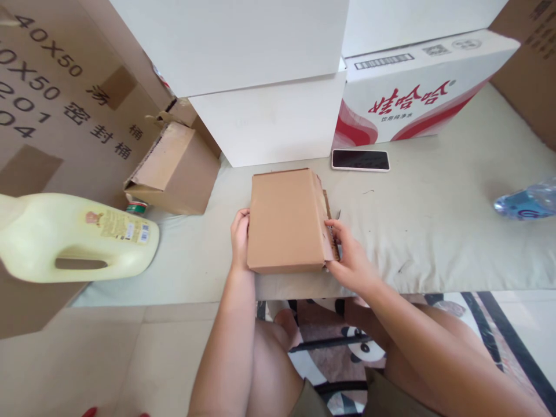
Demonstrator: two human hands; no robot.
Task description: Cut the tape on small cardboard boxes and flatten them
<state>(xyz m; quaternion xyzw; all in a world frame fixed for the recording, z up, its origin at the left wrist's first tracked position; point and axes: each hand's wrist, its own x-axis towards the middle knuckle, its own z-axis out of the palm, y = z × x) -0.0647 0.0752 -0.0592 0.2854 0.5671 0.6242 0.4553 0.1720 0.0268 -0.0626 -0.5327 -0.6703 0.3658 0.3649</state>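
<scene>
Cardboard box [284,220] lies at the centre of the frame, near the front edge of the cloth-covered tabletop [456,243], between the two hands and touching both. The left hand [240,234] grips its left side, fingers curled against the wall, while the right hand [351,255] holds the right side, thumb by the lower right corner and fingers higher up at the ragged flap [330,248]. Toward the upper right, a phone [360,160] lies flat before a white-and-red carton [408,98]; at the left, a pale yellow jug [78,234] lies near another brown box [186,174].
</scene>
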